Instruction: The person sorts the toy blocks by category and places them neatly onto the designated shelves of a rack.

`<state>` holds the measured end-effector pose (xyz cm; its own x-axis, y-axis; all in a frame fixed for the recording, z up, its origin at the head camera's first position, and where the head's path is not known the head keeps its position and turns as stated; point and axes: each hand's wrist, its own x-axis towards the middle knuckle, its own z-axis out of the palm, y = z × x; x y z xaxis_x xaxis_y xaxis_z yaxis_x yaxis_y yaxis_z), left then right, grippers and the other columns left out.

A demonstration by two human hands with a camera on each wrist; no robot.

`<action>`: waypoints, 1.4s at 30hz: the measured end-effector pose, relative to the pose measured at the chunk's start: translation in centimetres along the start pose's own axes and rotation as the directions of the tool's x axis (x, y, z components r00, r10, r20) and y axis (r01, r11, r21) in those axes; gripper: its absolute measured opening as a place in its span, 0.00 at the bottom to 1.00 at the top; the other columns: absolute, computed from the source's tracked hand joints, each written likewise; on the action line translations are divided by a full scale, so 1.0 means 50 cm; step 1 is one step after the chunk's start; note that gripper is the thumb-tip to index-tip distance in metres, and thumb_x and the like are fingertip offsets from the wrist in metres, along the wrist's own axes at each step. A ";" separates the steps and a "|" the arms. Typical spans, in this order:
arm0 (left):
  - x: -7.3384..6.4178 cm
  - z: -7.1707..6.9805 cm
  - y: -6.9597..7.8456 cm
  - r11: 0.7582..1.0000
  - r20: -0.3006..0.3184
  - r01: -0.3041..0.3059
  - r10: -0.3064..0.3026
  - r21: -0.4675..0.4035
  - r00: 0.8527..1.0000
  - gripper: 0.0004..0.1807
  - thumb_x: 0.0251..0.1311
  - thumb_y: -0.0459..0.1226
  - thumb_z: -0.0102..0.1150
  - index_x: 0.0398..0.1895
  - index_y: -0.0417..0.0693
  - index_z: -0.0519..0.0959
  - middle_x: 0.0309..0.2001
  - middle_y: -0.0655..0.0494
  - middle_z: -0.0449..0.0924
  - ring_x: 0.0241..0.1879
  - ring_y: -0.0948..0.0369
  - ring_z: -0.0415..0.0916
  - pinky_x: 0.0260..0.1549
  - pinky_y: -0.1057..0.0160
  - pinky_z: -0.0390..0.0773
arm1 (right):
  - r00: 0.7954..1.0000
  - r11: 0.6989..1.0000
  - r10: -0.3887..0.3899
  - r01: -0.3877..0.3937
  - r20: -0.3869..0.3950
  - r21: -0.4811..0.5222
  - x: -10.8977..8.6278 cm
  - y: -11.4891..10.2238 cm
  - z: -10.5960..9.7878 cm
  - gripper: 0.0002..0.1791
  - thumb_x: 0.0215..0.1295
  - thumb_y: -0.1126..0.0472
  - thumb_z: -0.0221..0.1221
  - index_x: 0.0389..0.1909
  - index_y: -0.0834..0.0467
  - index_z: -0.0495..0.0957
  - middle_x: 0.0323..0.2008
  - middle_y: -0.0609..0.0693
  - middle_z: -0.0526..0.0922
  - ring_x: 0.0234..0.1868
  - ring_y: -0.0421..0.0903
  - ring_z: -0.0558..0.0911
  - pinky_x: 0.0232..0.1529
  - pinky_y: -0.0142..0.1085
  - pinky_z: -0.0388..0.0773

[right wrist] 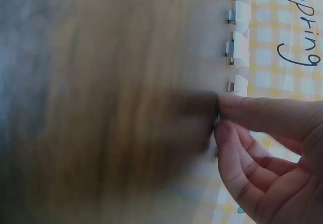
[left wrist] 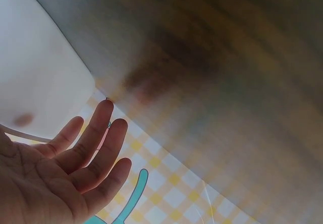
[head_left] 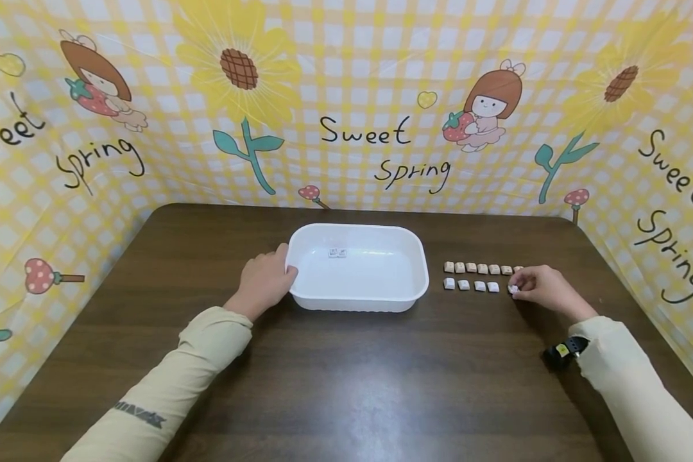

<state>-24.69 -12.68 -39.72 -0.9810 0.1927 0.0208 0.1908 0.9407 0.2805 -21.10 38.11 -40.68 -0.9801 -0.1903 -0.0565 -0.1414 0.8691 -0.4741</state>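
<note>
My left hand (head_left: 264, 278) holds the left rim of a white plastic tray (head_left: 358, 304), its thumb over the edge. In the left wrist view, the other fingers (left wrist: 98, 176) are spread below the rim, beside the tray's outer wall. My right hand (head_left: 545, 290) pinches a small white block (head_left: 513, 289) between thumb and fingertips, at the right end of the front row of blocks. In the right wrist view, the fingertips mostly hide that block, low over the table. Several similar white blocks (head_left: 464, 285) stand to its left. Behind them runs a row of blocks with tan faces (head_left: 471, 267).
The dark wooden table (head_left: 335, 385) is enclosed by a yellow checked cloth (head_left: 346, 77) at the back and sides. A small printed mark (head_left: 337, 253) shows inside the tray. A black band (head_left: 564, 350) sits around the right wrist.
</note>
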 end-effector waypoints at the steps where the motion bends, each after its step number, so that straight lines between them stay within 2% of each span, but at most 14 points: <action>1: 0.000 0.000 0.000 1.000 -0.001 -0.001 0.001 0.000 1.000 0.24 0.61 0.44 0.42 0.55 0.36 0.66 0.37 0.41 0.79 0.31 0.49 0.74 0.32 0.53 0.71 | 1.000 1.000 -0.001 0.001 -0.002 -0.007 0.001 -0.001 0.000 0.07 0.52 0.67 0.64 0.32 0.65 0.80 0.28 0.55 0.83 0.26 0.37 0.78 0.26 0.32 0.73; 4: 0.002 0.001 -0.002 1.000 -0.004 -0.003 0.003 0.000 1.000 0.24 0.61 0.44 0.42 0.54 0.36 0.66 0.37 0.41 0.79 0.30 0.49 0.74 0.31 0.53 0.71 | 1.000 1.000 -0.004 0.004 -0.006 -0.010 0.000 -0.003 0.000 0.07 0.54 0.66 0.63 0.34 0.64 0.80 0.28 0.54 0.83 0.27 0.38 0.77 0.27 0.32 0.72; 8: 0.005 0.003 -0.003 1.000 -0.017 -0.010 0.010 -0.003 1.000 0.23 0.60 0.44 0.43 0.53 0.36 0.67 0.35 0.41 0.79 0.30 0.49 0.74 0.29 0.54 0.70 | 0.999 0.995 -0.029 0.027 0.019 0.096 -0.006 -0.002 -0.006 0.10 0.60 0.68 0.58 0.42 0.68 0.79 0.35 0.62 0.82 0.28 0.36 0.79 0.28 0.32 0.76; 13: 0.003 0.002 -0.002 1.000 -0.028 -0.013 0.013 -0.002 1.000 0.23 0.59 0.44 0.43 0.52 0.36 0.68 0.35 0.41 0.79 0.30 0.48 0.75 0.30 0.53 0.70 | 0.995 0.957 -0.054 0.027 0.089 0.288 -0.010 0.000 -0.013 0.14 0.63 0.74 0.51 0.48 0.75 0.75 0.44 0.72 0.80 0.30 0.34 0.82 0.33 0.34 0.81; 17: 0.001 0.002 -0.001 1.000 -0.032 -0.012 0.013 0.005 0.999 0.23 0.59 0.43 0.43 0.52 0.36 0.68 0.35 0.40 0.79 0.30 0.48 0.75 0.29 0.53 0.71 | 0.991 0.930 -0.028 -0.022 0.131 0.368 -0.010 0.001 -0.015 0.15 0.63 0.74 0.50 0.50 0.76 0.74 0.46 0.73 0.78 0.32 0.34 0.83 0.36 0.34 0.81; 20: 0.001 0.002 -0.001 1.000 -0.032 -0.010 0.010 0.006 0.999 0.24 0.59 0.43 0.43 0.53 0.35 0.68 0.35 0.40 0.79 0.30 0.48 0.75 0.29 0.53 0.71 | 0.990 0.934 -0.021 -0.030 0.137 0.357 -0.010 0.000 -0.016 0.16 0.62 0.72 0.54 0.50 0.75 0.74 0.44 0.71 0.80 0.33 0.33 0.82 0.36 0.33 0.81; 27: 0.000 0.003 -0.002 1.000 -0.029 -0.015 0.015 0.007 0.999 0.24 0.59 0.43 0.42 0.54 0.35 0.67 0.37 0.40 0.79 0.32 0.47 0.75 0.30 0.52 0.71 | 0.995 0.968 0.012 -0.036 0.096 0.250 -0.011 -0.003 -0.014 0.17 0.58 0.64 0.62 0.46 0.71 0.77 0.33 0.56 0.84 0.29 0.33 0.81 0.33 0.30 0.78; 33: 0.001 0.003 -0.001 1.000 -0.035 -0.019 0.019 0.008 0.999 0.23 0.59 0.43 0.42 0.52 0.36 0.68 0.35 0.41 0.79 0.29 0.49 0.74 0.28 0.54 0.70 | 0.997 0.983 -0.015 0.001 0.076 0.185 -0.008 -0.008 -0.011 0.14 0.60 0.65 0.60 0.41 0.72 0.78 0.29 0.57 0.84 0.26 0.37 0.82 0.30 0.33 0.80; 42: 0.001 0.004 -0.002 1.000 -0.030 -0.012 0.012 0.012 0.999 0.24 0.59 0.44 0.42 0.53 0.36 0.68 0.35 0.41 0.79 0.30 0.48 0.75 0.29 0.54 0.71 | 0.995 0.987 0.008 -0.024 0.095 0.161 -0.003 -0.013 -0.009 0.14 0.60 0.63 0.61 0.40 0.71 0.80 0.27 0.58 0.86 0.24 0.37 0.81 0.27 0.33 0.79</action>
<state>-24.76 -12.71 -39.93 -0.9793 0.1956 0.0525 0.2025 0.9417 0.2686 -20.91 37.81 -39.97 -0.9636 -0.2256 -0.1436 -0.0941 0.7886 -0.6076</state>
